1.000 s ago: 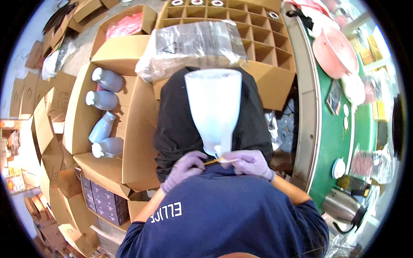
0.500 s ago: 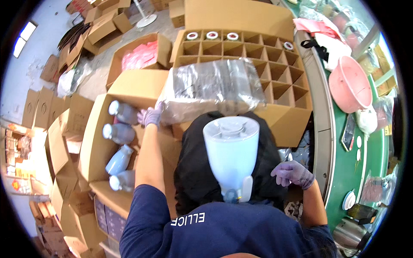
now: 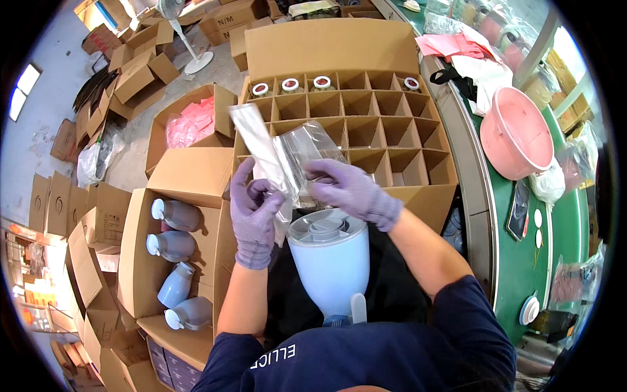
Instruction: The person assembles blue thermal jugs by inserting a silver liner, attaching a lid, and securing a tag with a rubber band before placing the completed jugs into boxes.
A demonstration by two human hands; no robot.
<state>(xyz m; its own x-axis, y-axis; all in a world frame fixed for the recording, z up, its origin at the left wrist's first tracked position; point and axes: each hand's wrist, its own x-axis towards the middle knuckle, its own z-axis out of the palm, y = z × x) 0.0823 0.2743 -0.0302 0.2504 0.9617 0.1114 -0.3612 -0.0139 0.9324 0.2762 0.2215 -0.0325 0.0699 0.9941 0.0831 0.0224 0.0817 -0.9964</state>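
Note:
A crinkled clear plastic bag is stretched between my hands above the divided carton. Its folded, whitish edge stands up beside my left hand, whose thumb and fingers are closed on the film. My gloved right hand pinches the other side of the bag, fingers slightly blurred. Just below the hands, a light blue jug rests in my lap, its wide translucent end up and its handle near my shirt. Both gloves are purple.
An open carton at the left holds several blue-grey jugs. Ahead, a divided carton has several round white-rimmed lids in its far cells. A pink basin stands on the green bench at right.
The bag has gone from lying flat on the divided carton to being held up, bunched, between my hands. My right hand came in from the right; my left moved away from the jug carton.

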